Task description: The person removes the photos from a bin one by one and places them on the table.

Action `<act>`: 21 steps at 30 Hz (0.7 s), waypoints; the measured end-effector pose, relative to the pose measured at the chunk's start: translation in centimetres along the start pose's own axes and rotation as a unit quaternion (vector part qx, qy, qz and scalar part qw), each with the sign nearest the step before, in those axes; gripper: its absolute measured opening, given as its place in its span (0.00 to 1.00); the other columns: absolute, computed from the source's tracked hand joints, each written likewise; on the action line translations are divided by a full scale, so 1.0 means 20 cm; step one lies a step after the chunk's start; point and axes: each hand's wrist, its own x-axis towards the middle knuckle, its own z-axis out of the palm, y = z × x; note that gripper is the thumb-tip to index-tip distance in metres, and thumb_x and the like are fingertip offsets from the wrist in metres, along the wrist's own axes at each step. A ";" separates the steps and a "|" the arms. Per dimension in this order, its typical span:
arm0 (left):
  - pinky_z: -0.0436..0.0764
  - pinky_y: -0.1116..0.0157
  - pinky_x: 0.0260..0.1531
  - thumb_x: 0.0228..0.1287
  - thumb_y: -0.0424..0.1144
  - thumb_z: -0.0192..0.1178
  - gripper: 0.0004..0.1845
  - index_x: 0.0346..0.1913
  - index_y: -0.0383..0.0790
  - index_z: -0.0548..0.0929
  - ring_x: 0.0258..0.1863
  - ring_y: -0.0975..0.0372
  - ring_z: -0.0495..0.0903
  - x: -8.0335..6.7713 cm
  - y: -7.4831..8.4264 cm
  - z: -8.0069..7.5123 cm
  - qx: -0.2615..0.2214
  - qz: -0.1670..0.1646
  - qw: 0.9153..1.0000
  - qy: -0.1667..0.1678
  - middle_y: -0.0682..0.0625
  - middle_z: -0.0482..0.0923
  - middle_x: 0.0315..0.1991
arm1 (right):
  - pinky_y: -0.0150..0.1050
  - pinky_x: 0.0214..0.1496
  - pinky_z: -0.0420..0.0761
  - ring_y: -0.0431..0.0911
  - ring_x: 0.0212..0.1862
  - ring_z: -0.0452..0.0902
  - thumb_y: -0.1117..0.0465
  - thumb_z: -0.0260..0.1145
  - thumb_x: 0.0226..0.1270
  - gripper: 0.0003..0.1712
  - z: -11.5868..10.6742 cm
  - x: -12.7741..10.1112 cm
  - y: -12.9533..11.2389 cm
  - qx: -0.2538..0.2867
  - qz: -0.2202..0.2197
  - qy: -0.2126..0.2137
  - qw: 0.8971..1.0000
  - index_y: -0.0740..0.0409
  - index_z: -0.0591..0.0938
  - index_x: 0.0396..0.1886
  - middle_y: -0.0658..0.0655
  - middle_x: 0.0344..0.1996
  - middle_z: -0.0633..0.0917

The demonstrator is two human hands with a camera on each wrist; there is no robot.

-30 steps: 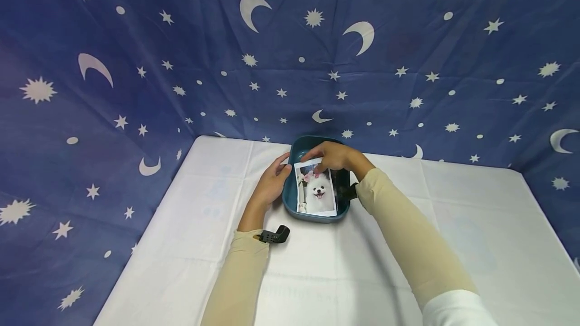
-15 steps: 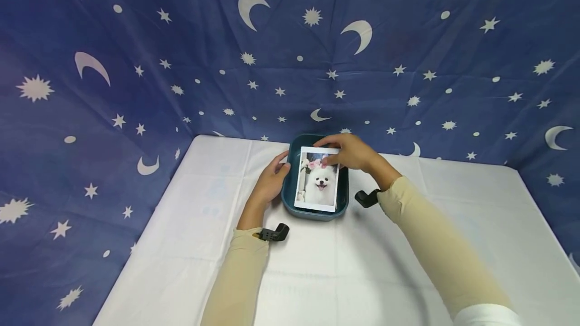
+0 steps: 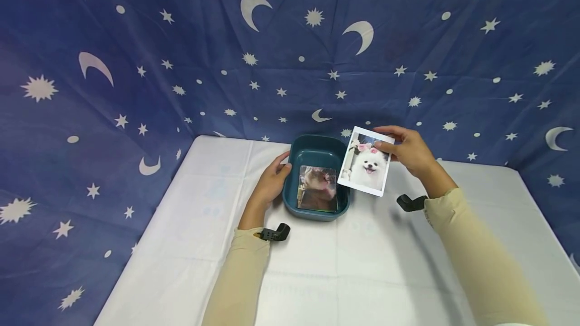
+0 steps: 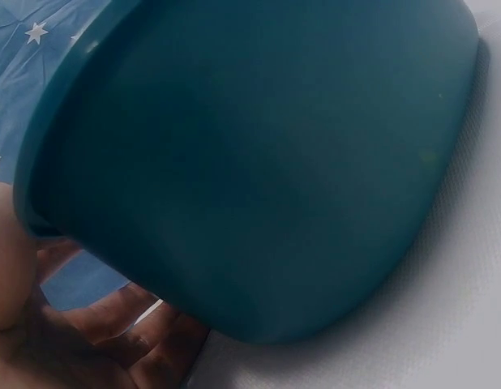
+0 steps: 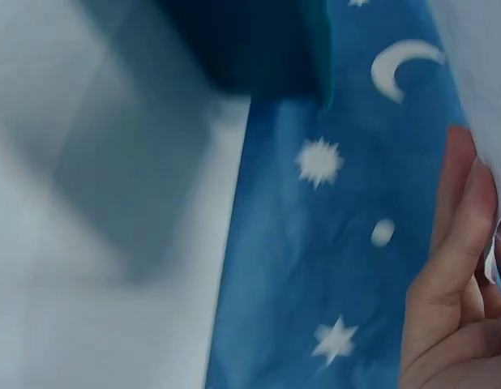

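My right hand (image 3: 412,152) pinches the top right of a white-bordered photo (image 3: 364,172) of a fluffy white dog with pink flowers. The thumb lies over the picture side. This photo is raised beside the dark teal plastic box (image 3: 317,143), its lower left corner overlapping the box's right rim. Inside the box lies another glossy photo (image 3: 317,192), its picture blurred by glare. My left hand (image 3: 272,180) rests against the box's left side, thumb at the rim and fingers along the outside. Up close, the left wrist view shows the box wall (image 4: 259,178) with fingers (image 4: 165,344) beside it.
A white cloth (image 3: 299,275) covers the table. Right behind the box rises a dark blue curtain (image 3: 204,84) with moons and stars, and it also runs down the left. Black wrist cameras (image 3: 275,233) sit on both forearms.
My right hand has lifted the white-dog photo out of the box and carried it to the right, uncovering the glossy photo below. The left hand stays at the box's side.
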 end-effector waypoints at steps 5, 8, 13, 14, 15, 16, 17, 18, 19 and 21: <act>0.71 0.47 0.67 0.80 0.48 0.52 0.24 0.75 0.63 0.70 0.62 0.48 0.78 0.00 0.00 0.00 -0.003 0.003 1.000 0.001 0.40 0.79 0.62 | 0.37 0.38 0.87 0.38 0.37 0.86 0.58 0.75 0.66 0.31 -0.12 0.01 0.12 0.025 0.009 0.029 0.999 0.57 0.76 0.67 0.42 0.41 0.83; 0.72 0.47 0.66 0.80 0.48 0.52 0.24 0.75 0.62 0.70 0.61 0.48 0.79 0.00 0.00 0.00 -0.005 0.004 1.000 -0.003 0.40 0.79 0.62 | 0.35 0.38 0.87 0.37 0.37 0.84 0.55 0.75 0.65 0.33 -0.16 0.02 0.21 0.012 0.021 0.043 0.999 0.56 0.76 0.68 0.42 0.42 0.81; 0.72 0.47 0.66 0.80 0.48 0.52 0.24 0.75 0.62 0.70 0.61 0.47 0.78 0.00 0.01 0.00 -0.004 0.006 1.000 -0.004 0.40 0.79 0.62 | 0.35 0.36 0.85 0.37 0.35 0.83 0.53 0.76 0.64 0.34 -0.14 0.06 0.35 -0.046 0.039 0.040 0.997 0.56 0.77 0.67 0.46 0.47 0.81; 0.72 0.47 0.66 0.80 0.48 0.53 0.24 0.74 0.62 0.70 0.61 0.47 0.78 0.00 0.00 0.00 -0.004 0.005 1.000 -0.004 0.40 0.79 0.62 | 0.36 0.36 0.84 0.38 0.35 0.82 0.52 0.76 0.64 0.33 -0.12 0.07 0.37 -0.058 0.039 0.038 0.997 0.56 0.78 0.66 0.48 0.48 0.81; 0.72 0.46 0.66 0.80 0.48 0.53 0.24 0.74 0.62 0.70 0.61 0.47 0.78 0.00 0.00 0.00 -0.004 0.005 1.000 -0.003 0.40 0.79 0.62 | 0.37 0.36 0.84 0.38 0.36 0.81 0.52 0.76 0.64 0.32 -0.11 0.08 0.38 -0.072 0.038 0.035 0.996 0.56 0.79 0.65 0.50 0.50 0.81; 0.72 0.46 0.66 0.80 0.47 0.52 0.24 0.74 0.62 0.70 0.61 0.47 0.78 -0.01 0.00 0.00 -0.005 0.005 1.000 -0.003 0.40 0.79 0.62 | 0.38 0.35 0.83 0.40 0.36 0.80 0.52 0.76 0.64 0.30 -0.09 0.08 0.40 -0.083 0.037 0.033 0.995 0.56 0.80 0.63 0.53 0.52 0.81; 0.72 0.46 0.66 0.80 0.47 0.52 0.24 0.74 0.62 0.70 0.61 0.47 0.78 -0.01 0.00 0.00 -0.004 0.006 1.000 -0.003 0.40 0.79 0.62 | 0.38 0.35 0.82 0.41 0.36 0.79 0.52 0.76 0.64 0.29 -0.08 0.09 0.41 -0.093 0.035 0.031 0.995 0.56 0.81 0.62 0.55 0.53 0.80; 0.72 0.46 0.66 0.80 0.47 0.52 0.24 0.74 0.62 0.70 0.61 0.47 0.78 0.00 0.00 0.00 -0.004 0.007 1.000 -0.003 0.40 0.79 0.62 | 0.39 0.35 0.81 0.42 0.37 0.78 0.52 0.76 0.64 0.28 -0.06 0.10 0.42 -0.103 0.031 0.030 0.994 0.56 0.82 0.61 0.57 0.54 0.80; 0.72 0.46 0.66 0.80 0.47 0.52 0.24 0.75 0.62 0.70 0.61 0.47 0.78 0.00 0.00 0.00 -0.003 0.007 1.000 -0.003 0.40 0.79 0.62 | 0.39 0.34 0.80 0.44 0.37 0.76 0.52 0.76 0.64 0.27 -0.05 0.10 0.42 -0.112 0.027 0.029 0.993 0.56 0.83 0.60 0.59 0.54 0.79; 0.71 0.46 0.66 0.80 0.47 0.52 0.24 0.75 0.62 0.69 0.61 0.47 0.78 0.00 0.00 0.00 -0.002 0.009 1.000 -0.004 0.40 0.79 0.62 | 0.38 0.33 0.78 0.46 0.38 0.74 0.52 0.76 0.64 0.26 -0.04 0.12 0.43 -0.132 0.022 0.025 0.991 0.55 0.83 0.59 0.60 0.54 0.79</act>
